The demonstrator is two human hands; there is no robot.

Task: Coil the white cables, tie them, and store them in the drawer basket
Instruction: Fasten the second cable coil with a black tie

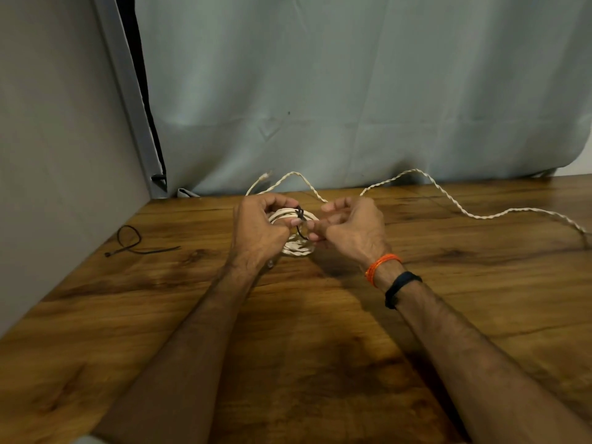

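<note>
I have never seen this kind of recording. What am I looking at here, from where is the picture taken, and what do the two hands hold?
There is no machine: a person works with bare hands, and one camera on the person's head looks forward and down. On the wooden table the left hand holds a coil of white cable. The right hand pinches the end of a black tie wrapped round the coil. A second white cable lies loose to the right. A spare black tie lies to the left. Behind hangs a pale curtain. No drawer basket is in view.
</note>
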